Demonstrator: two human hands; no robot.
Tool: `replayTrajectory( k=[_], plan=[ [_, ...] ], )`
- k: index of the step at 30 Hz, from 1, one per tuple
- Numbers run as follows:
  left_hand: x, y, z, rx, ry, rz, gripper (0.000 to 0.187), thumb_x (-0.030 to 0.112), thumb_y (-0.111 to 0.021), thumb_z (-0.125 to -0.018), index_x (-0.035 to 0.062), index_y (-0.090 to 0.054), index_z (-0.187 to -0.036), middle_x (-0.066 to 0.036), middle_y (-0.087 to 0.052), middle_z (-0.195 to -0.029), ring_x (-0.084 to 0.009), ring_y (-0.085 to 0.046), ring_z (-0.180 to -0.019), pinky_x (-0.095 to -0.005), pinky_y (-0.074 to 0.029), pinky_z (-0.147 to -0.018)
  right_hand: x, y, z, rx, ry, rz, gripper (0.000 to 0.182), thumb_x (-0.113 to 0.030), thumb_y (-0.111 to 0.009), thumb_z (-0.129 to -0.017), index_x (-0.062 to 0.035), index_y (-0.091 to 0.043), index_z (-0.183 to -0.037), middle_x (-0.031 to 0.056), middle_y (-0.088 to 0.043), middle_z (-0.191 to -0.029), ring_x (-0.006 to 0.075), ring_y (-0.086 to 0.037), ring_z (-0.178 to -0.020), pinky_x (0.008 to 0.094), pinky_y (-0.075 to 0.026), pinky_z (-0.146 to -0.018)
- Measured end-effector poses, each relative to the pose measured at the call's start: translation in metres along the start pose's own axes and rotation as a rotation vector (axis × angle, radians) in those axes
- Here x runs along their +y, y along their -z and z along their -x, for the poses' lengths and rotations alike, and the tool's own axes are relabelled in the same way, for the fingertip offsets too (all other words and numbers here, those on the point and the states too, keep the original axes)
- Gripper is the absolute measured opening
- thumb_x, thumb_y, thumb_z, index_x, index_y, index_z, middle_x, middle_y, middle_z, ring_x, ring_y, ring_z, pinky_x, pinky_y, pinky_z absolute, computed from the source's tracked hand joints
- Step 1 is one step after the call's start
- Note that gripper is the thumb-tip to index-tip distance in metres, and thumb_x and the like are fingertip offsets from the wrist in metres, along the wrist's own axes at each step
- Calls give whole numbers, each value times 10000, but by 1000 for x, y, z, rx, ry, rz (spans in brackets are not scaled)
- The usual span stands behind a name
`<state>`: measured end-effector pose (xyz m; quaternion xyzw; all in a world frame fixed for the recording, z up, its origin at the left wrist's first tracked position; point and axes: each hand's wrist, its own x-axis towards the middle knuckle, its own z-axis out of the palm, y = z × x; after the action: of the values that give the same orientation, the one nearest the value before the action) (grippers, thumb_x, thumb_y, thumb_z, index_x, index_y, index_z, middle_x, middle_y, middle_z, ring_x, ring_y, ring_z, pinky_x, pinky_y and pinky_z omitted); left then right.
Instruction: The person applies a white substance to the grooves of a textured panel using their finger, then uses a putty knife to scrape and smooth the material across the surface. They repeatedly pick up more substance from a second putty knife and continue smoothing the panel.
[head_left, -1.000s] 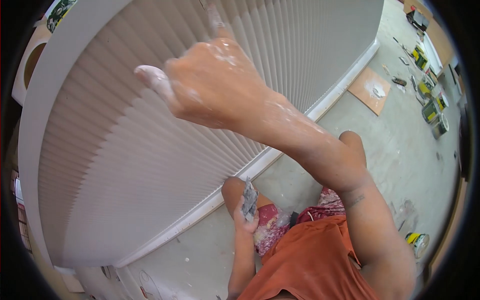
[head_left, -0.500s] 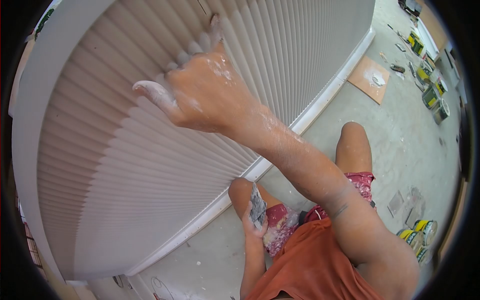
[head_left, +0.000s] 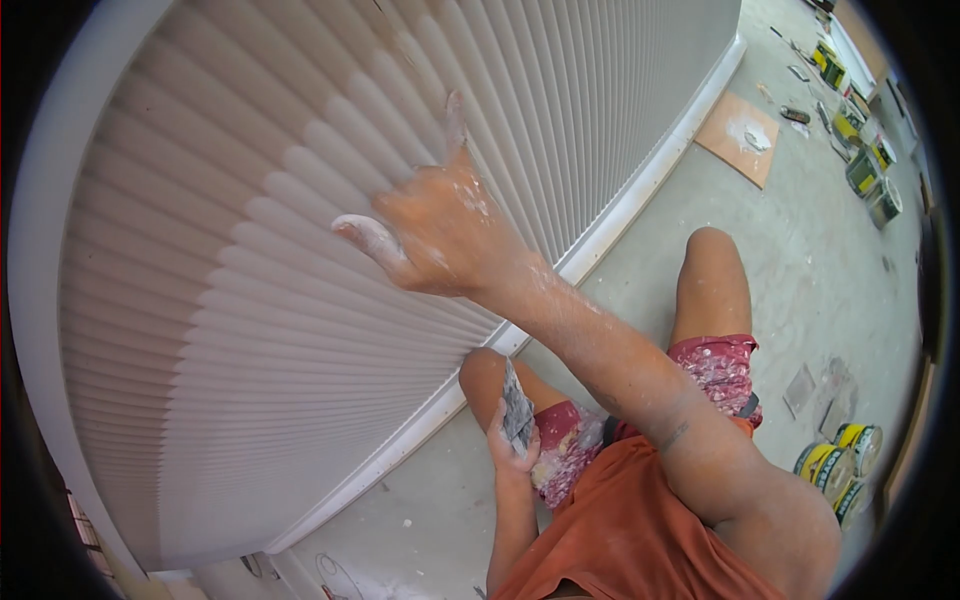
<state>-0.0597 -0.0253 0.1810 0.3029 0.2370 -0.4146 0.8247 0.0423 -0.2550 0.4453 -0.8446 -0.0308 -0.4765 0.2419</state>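
My right hand (head_left: pixel 445 225) reaches over a large fluted panel (head_left: pixel 330 210). Its white-dusted thumb and one outer finger are spread wide. The middle fingers bend toward the ribs, blurred and partly hidden; nothing shows in them. Low by my bent knee, my left hand (head_left: pixel 510 452) grips a flat grey piece (head_left: pixel 517 410) that looks like folded sandpaper, dusted white, with one corner pointing up. The panel's upper left ribs are brownish, and the lower ribs are pale.
A white strip (head_left: pixel 590 245) edges the panel along the floor. On the right lie a wooden board (head_left: pixel 740 137) with white paste, several yellow-green cans (head_left: pixel 862 172), and more cans (head_left: pixel 828 468) nearer me. A flat plate (head_left: pixel 799 390) rests on the floor.
My right hand has slid down and right across the ribs, toward my body. My left hand still holds the grey piece in about the same place. The view has shifted slightly.
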Motion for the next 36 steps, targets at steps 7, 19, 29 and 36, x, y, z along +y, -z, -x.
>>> replayTrajectory(
  k=[7, 19, 29, 36],
  plan=[
    [-4, 4, 1, -45, -60, 164, 274, 284, -467, -1042, 26, -559, -1030, -48, -532, -696, -116, -418, -379, -236, -331, -307, 14, -20, 39, -11, -63, -35, 618, -459, -511, -974, -40, -635, -538, 133, -558, -473, 295, -602, -510, 722, 45, -1120],
    [-6, 13, -7, -304, -139, 316, 310, 280, -357, -1078, 7, -502, -1074, -56, -500, -714, -102, -406, -368, -220, -334, -300, 35, -40, 95, -98, -154, -72, 579, -464, -552, -954, -16, -651, -601, 135, -610, -570, 307, -634, -610, 718, 32, -1128],
    [-9, -44, 10, -183, 190, 317, 263, 265, -511, -1019, 22, -612, -1008, -41, -586, -669, -122, -477, -389, -231, -395, -333, 10, 66, 169, -584, -148, -714, 459, -341, -496, -988, 8, -629, -723, 142, -582, -636, 360, -592, -651, 608, -111, -1189],
    [-28, -93, 50, -175, 171, 318, 251, 222, -510, -1012, -9, -609, -1016, -74, -635, -699, -112, -467, -397, -220, -374, -331, 7, 97, 199, -567, -66, -1220, 429, -305, -453, -1007, 5, -605, -752, 115, -539, -659, 344, -557, -624, 562, -322, -1120]
  ],
)
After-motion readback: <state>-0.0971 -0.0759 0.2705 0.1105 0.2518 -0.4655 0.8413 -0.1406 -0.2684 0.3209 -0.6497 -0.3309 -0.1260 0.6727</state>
